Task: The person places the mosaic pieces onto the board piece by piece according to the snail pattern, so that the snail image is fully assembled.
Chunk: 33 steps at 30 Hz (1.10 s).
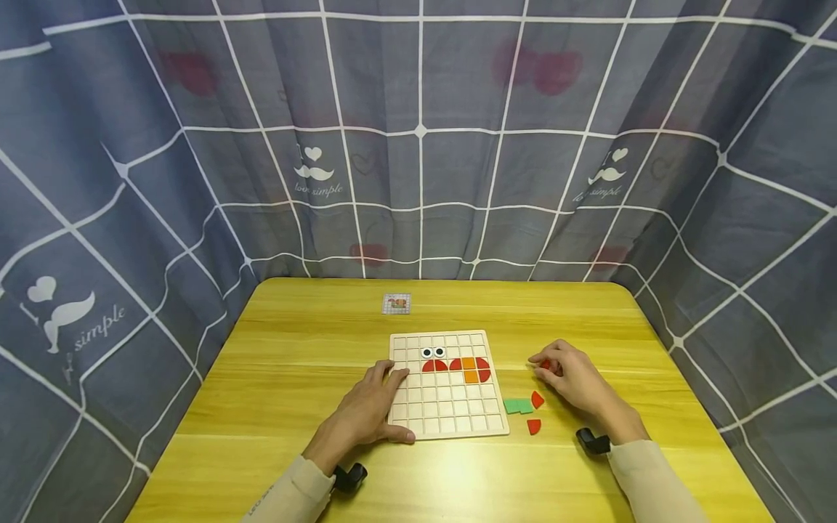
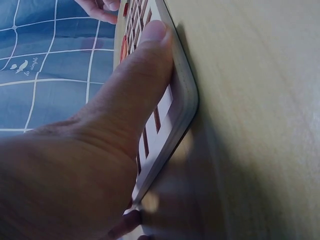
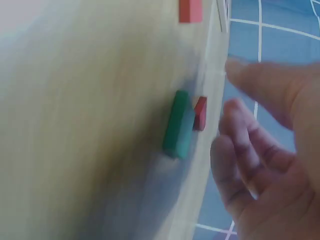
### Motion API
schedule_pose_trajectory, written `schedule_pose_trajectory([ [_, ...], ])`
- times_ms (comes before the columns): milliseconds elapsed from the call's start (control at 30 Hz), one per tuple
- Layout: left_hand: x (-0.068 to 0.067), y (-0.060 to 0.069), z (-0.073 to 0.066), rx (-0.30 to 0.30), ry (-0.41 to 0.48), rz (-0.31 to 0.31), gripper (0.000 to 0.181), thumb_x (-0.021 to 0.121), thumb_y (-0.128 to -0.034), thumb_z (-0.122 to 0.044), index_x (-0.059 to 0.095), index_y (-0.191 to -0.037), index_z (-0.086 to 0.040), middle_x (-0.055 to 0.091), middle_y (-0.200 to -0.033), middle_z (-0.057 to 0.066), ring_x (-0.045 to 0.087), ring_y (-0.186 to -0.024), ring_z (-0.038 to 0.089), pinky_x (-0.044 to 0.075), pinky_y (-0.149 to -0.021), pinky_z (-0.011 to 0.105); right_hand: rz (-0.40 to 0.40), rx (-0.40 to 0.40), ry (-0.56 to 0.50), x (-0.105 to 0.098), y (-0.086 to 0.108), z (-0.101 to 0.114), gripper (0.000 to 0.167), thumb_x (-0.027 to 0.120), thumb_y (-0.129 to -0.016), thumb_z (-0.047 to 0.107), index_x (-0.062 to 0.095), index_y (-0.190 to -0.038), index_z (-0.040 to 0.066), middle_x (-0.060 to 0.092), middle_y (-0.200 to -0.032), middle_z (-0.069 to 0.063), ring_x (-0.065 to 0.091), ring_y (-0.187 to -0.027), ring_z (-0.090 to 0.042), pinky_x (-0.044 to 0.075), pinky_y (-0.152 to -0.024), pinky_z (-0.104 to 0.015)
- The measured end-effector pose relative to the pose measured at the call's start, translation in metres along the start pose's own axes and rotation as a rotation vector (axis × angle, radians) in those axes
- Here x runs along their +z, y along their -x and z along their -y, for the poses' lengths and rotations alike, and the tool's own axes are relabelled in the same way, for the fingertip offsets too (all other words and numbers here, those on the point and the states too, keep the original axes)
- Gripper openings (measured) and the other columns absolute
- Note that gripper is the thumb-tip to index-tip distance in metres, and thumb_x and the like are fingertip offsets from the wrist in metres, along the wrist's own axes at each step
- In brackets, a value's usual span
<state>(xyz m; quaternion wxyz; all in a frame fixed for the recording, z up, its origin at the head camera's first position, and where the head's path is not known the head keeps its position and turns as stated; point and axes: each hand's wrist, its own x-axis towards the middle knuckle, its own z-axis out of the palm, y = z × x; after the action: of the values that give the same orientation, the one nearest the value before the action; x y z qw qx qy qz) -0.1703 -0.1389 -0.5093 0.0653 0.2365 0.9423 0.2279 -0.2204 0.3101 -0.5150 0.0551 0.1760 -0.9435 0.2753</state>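
Observation:
A pale wooden grid board (image 1: 447,414) lies flat on the table, bearing two eye pieces (image 1: 433,353), several red curved pieces (image 1: 434,366) and orange squares (image 1: 471,376). My left hand (image 1: 362,410) is spread at its left side, fingers on the left edge; its thumb (image 2: 152,35) presses the near corner. To the right of the board, my right hand (image 1: 578,378) pinches a red piece (image 1: 546,365) between thumb and fingers, above the table. Nearer me lie green pieces (image 1: 519,406) and two loose red pieces (image 1: 537,399). In the right wrist view the held piece cannot be seen.
A small picture card (image 1: 396,303) lies beyond the board on the yellow wooden table (image 1: 294,327). A dark checked curtain (image 1: 392,167) hangs behind the table and along both sides.

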Motion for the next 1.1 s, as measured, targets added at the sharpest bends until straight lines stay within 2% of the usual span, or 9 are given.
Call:
schedule_pose_trajectory([
  [167, 0.0, 0.0, 0.001, -0.001, -0.002, 0.0, 0.122, 0.107, -0.0766, -0.06, 0.052, -0.169, -0.004, 0.045, -0.173, 0.033, 0.052, -0.156, 0.054, 0.057, -0.117, 0.072, -0.013, 0.057, 0.021, -0.002, 0.003, -0.008, 0.027, 0.089, -0.103, 0.008, 0.088, -0.131, 0.008, 0.075, -0.118, -0.011, 0.055, -0.083, -0.009, 0.048, -0.073, -0.026],
  [467, 0.0, 0.0, 0.001, 0.016, -0.006, -0.007, 0.121, 0.107, -0.0759, -0.06, 0.052, -0.169, -0.004, 0.046, -0.171, 0.034, 0.053, -0.155, 0.054, 0.057, -0.117, 0.072, 0.02, 0.089, 0.022, 0.002, 0.0, -0.01, 0.022, 0.087, -0.105, 0.007, 0.088, -0.127, 0.007, 0.075, -0.111, -0.008, 0.057, -0.087, -0.012, 0.052, -0.077, -0.027],
  [900, 0.001, 0.001, 0.002, 0.023, -0.004, -0.015, 0.121, 0.107, -0.0762, -0.059, 0.052, -0.169, -0.004, 0.046, -0.172, 0.034, 0.053, -0.155, 0.055, 0.057, -0.117, 0.072, 0.046, 0.066, 0.014, 0.006, -0.013, -0.001, 0.023, 0.088, -0.104, 0.006, 0.086, -0.126, 0.001, 0.074, -0.102, -0.005, 0.062, -0.084, -0.007, 0.056, -0.075, -0.025],
  [1100, 0.002, 0.001, 0.003, 0.026, -0.006, -0.016, 0.121, 0.107, -0.0759, -0.06, 0.053, -0.169, -0.004, 0.046, -0.171, 0.034, 0.054, -0.155, 0.054, 0.057, -0.117, 0.071, 0.063, 0.075, 0.006, 0.008, -0.017, 0.003, 0.015, 0.089, -0.103, 0.007, 0.084, -0.118, 0.006, 0.076, -0.104, -0.006, 0.064, -0.086, -0.01, 0.057, -0.076, -0.027],
])
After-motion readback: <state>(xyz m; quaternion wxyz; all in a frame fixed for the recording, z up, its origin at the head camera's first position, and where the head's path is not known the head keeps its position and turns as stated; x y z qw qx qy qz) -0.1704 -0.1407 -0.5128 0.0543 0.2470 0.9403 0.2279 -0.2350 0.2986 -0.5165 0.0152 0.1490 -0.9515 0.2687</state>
